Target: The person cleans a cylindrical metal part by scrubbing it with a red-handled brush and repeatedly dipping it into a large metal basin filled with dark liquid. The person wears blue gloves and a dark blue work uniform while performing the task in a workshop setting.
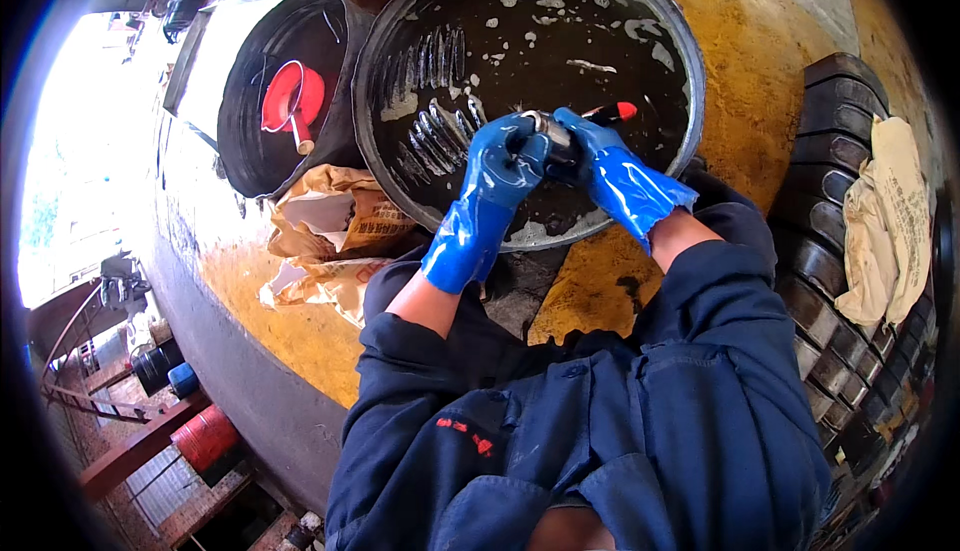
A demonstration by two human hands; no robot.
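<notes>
Blue-gloved hands (548,156) grip a metal part (548,131) over a black basin (668,46)

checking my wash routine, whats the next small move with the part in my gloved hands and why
Probably lower the metal part back into the dark basin and keep scrubbing: both gloved hands, left hand and right hand, hold it just above the foamy liquid, the red-tipped tool against it.

I see a worn yellow floor (760,81) filling the upper right of the frame, stained dark in patches. Hard daylight washes out the far left. A tyre (830,281) runs down the right edge. At lower left, red steel beams (140,446) and barrels (205,436) sit below.
</notes>
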